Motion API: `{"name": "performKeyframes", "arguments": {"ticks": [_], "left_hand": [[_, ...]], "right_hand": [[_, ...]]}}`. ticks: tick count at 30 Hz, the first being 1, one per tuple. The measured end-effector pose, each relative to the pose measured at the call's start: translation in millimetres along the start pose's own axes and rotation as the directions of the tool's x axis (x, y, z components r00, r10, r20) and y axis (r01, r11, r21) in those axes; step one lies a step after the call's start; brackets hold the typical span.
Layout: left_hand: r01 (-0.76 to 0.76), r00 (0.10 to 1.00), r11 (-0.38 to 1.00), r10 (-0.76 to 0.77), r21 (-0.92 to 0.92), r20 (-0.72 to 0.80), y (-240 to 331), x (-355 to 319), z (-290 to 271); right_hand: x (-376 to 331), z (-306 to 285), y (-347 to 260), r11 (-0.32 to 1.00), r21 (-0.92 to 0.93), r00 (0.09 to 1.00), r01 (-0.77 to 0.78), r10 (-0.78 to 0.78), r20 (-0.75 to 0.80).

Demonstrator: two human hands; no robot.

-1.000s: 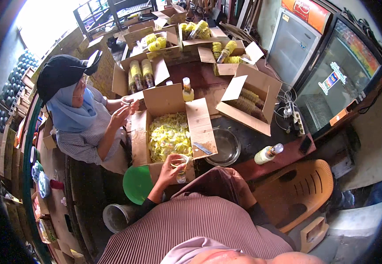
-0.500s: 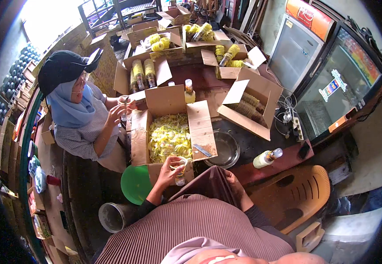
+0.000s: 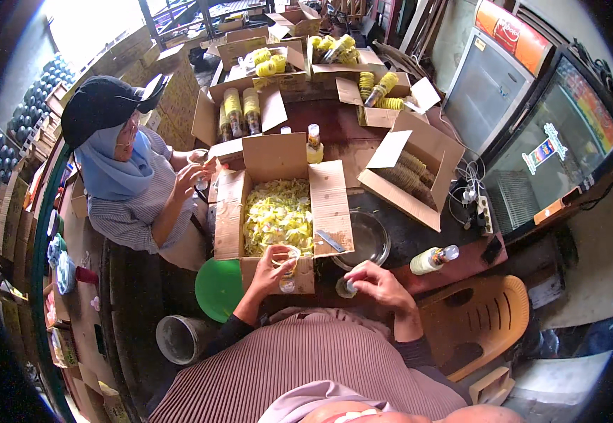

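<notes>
My left hand (image 3: 270, 270) holds a clear plastic cup (image 3: 287, 283) with a pale yellow rim, just over the near flap of an open cardboard box (image 3: 230, 211). Yellow and whitish scraps (image 3: 278, 218) fill that box. My right hand (image 3: 385, 287) has its fingers pinched on a small round cup-like thing (image 3: 345, 286), partly whitish and partly dark, between the box and the plastic chair; its exact kind is unclear. On the box's right flap lies a knife (image 3: 330, 241). A metal basin (image 3: 363, 241) stands to the right of the box.
At the left, another person (image 3: 119, 176) handles a small clear thing. Stacked cups (image 3: 232, 111) and more open boxes (image 3: 412, 173) stand at the back. A cup stack (image 3: 435, 259) lies near the orange chair (image 3: 490, 310). A green basin (image 3: 218, 290) and grey bucket (image 3: 179, 338) sit lower left.
My right hand has come from beside the dark cloth at my lap, up and left, and now shows the small round thing. The cloth has dropped. My left hand keeps the cup.
</notes>
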State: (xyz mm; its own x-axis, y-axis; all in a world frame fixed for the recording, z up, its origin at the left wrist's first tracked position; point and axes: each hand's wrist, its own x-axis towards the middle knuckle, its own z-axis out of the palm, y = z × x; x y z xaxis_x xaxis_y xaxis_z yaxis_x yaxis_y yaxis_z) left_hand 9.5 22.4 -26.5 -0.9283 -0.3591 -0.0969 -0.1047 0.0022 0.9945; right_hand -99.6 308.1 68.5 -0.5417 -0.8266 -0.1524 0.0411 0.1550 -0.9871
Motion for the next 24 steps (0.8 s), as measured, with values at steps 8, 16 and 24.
{"name": "performKeyframes", "arguments": {"ticks": [8, 16, 24], "left_hand": [[-0.004, 1.0, 1.0, 0.004, 0.006, -0.02, -4, 5, 0], [-0.052, 0.999, 0.998, 0.052, 0.019, 0.003, 1, 9, -4], [-0.09, 0.989, 0.994, 0.096, 0.054, -0.109, 0, 4, -18]], "right_hand": [[0, 45, -104, 0.77, 0.276, 0.488, 0.575, -0.594, 0.639], [0, 65, -138, 0.705, 0.506, 0.33, 0.497, -0.693, 0.641], [17, 65, -148, 0.703, 0.513, 0.305, 0.491, -0.691, 0.655]]}}
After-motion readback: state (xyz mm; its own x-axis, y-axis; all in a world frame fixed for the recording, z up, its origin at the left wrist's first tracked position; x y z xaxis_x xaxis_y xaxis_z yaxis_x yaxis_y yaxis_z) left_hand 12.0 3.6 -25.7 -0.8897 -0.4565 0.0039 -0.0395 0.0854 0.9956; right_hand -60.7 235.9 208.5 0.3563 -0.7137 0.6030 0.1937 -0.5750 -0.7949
